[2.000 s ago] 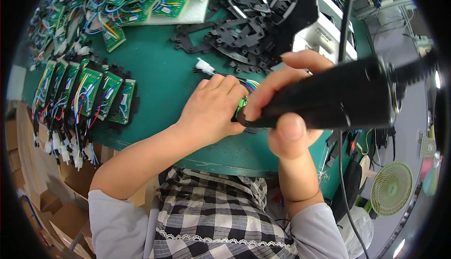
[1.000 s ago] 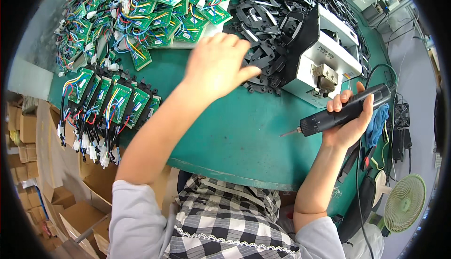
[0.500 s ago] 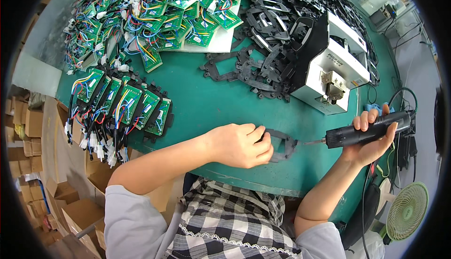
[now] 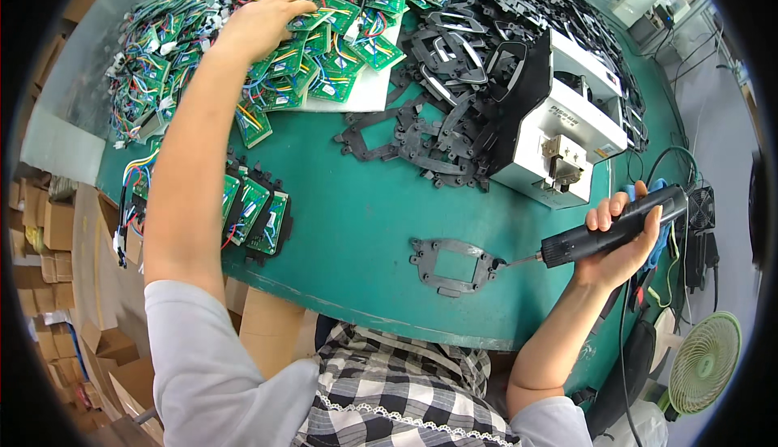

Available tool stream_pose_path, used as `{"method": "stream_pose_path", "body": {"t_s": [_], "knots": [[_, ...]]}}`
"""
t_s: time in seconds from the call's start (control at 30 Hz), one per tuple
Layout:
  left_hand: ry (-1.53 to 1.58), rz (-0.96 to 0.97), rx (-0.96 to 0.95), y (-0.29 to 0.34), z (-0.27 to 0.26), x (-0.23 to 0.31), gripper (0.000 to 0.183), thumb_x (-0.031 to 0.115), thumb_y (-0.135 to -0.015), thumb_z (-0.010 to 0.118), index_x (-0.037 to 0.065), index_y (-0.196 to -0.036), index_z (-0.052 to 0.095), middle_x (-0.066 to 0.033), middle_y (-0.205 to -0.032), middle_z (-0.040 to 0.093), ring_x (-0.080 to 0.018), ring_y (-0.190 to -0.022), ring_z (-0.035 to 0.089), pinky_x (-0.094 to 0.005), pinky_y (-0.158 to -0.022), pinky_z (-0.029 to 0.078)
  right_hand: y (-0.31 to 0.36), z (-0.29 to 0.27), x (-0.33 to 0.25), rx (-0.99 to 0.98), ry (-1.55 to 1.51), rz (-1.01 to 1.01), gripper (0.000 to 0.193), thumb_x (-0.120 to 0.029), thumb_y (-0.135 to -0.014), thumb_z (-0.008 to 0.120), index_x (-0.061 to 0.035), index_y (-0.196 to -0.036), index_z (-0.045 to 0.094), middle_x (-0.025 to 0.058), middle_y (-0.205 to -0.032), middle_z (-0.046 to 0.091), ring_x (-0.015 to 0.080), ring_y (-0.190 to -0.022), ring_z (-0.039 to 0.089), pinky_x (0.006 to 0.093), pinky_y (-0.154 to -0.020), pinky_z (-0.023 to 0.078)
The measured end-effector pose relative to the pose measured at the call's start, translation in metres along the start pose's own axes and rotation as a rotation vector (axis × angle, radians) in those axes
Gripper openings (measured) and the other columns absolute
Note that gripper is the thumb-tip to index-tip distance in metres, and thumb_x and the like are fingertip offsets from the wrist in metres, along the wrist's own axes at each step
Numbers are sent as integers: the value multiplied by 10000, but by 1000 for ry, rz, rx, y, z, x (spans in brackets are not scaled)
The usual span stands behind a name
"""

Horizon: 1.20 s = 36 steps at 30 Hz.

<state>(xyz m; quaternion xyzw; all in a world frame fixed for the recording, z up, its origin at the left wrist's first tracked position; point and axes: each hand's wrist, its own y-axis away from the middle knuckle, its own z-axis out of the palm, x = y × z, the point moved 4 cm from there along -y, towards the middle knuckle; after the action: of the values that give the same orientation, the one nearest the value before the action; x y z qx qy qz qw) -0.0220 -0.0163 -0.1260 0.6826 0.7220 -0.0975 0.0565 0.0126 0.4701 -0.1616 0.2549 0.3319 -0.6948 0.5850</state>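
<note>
Left of my nearer right hand (image 4: 622,244), wrapped round the screwdriver (image 4: 566,246), the black frame (image 4: 425,260) stretches left-right; my left hand (image 4: 263,27), among far-left circuit boards (image 4: 334,85), pinches I cannot tell what.

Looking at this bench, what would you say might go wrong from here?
The left hand is at the heaped, wired circuit boards, so lifting one might snag and drag others along. The right hand holds a screwdriver, its bit close to the unheld black frame; a slip might nudge or scratch it.
</note>
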Motion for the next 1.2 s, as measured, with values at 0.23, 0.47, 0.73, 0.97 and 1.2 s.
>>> {"method": "stream_pose_path", "body": {"t_s": [0.23,0.47,0.73,0.97,1.2], "knots": [[979,41,355,24,-41,11,520,306,-861,672,82,-1299,501,-37,-1118,587,-160,-1048,568,-329,-935,416,3,3,0,-27,-12,12,428,-381,-973,459,-38,-1228,479,92,-749,524,159,-559,496,300,-513,429],[1309,122,635,79,-65,73,523,171,-795,709,69,-1270,516,-59,-1157,598,-196,-1024,585,-338,-979,413,1,6,-5,-2,30,-28,441,-408,-948,508,-58,-1213,465,86,-735,529,183,-564,505,345,-523,442],[633,424,405,168,-21,212,581,277,-600,826,35,-1090,627,-88,-1004,588,-253,-853,601,-349,-730,516,-20,56,-47,-105,261,-607,525,-381,-898,581,33,-1164,397,113,-655,570,195,-470,550,337,-490,498],[660,434,418,184,2,232,610,345,-569,836,42,-1067,657,-75,-980,620,-251,-825,594,-378,-782,495,-23,84,-35,-206,410,-767,435,-254,-860,680,77,-1051,471,93,-614,574,144,-457,554,249,-501,475],[674,366,424,184,3,225,567,374,-614,812,55,-1061,672,-60,-970,625,-243,-911,584,-430,-909,460,-24,90,-29,-290,518,-709,474,-272,-860,679,79,-1089,459,95,-633,576,154,-482,568,267,-510,485]]}}
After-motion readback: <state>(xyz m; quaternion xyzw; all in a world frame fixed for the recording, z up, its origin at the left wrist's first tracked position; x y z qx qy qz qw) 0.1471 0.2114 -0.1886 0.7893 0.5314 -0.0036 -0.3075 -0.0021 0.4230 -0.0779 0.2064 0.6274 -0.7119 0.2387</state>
